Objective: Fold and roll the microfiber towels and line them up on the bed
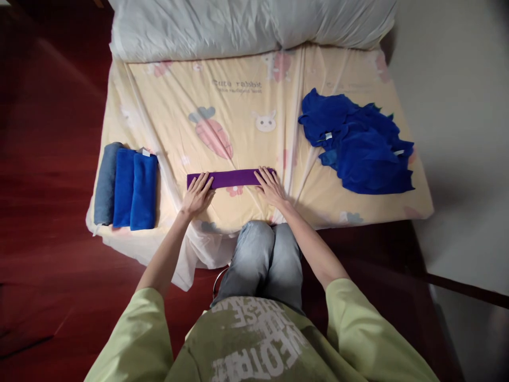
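A purple cloth (234,179), folded into a long narrow strip, lies crosswise on the bed in front of me. My left hand (199,195) rests flat on its left end, fingers stretched out. On its right end lies my right hand (271,187), also flat with the fingers spread a little. Left of my hands sit two folded bright blue towels (135,188), side by side, beside a rolled grey-blue towel (106,183). A loose, crumpled heap of blue cloths (361,140) with small white tags lies on the right.
The bed has a yellow sheet (167,106) printed with rabbits and carrots, under a thin see-through cover. A bulky pale quilt (246,26) lies along the far side. A pale wall (457,132) stands at the right, and dark red floor (51,212) shows at the left.
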A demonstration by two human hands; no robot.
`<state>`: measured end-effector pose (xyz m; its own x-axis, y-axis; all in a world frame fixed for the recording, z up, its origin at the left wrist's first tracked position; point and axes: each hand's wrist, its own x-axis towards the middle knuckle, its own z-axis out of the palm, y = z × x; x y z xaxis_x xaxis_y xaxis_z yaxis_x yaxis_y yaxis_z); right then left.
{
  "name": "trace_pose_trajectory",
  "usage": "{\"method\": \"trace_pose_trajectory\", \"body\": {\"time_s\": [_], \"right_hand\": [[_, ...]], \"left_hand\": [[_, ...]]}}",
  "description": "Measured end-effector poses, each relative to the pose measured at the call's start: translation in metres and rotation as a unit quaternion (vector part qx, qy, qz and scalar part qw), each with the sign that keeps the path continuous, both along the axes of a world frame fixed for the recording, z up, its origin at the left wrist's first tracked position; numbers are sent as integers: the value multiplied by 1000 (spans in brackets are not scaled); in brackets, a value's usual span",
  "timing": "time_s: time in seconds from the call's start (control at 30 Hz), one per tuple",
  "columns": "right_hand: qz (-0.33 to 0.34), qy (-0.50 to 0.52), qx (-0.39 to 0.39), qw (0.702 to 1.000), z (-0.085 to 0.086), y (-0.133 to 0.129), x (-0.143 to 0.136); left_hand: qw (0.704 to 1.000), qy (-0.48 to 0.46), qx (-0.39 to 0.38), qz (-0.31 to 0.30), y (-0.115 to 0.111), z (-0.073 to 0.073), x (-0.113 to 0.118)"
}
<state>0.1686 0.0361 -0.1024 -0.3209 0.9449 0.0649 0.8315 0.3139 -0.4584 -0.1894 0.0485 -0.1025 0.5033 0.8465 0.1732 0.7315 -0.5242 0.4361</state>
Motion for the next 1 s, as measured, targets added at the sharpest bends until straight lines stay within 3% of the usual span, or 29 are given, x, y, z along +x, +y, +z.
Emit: {"method": "trace_pose_trajectory", "body": {"time_s": [0.2, 0.63, 1.0], "right_hand": [[4, -7, 9, 1000, -13, 0, 4], [-7, -41, 35, 999, -12, 14, 9], [-6, 5, 66, 998, -19, 17, 23]], "left_hand": [[1000, 5, 18, 15, 0, -8, 1], [991, 119, 23, 53, 4, -7, 1], [983, 166, 70, 30, 10, 7, -6]]}}
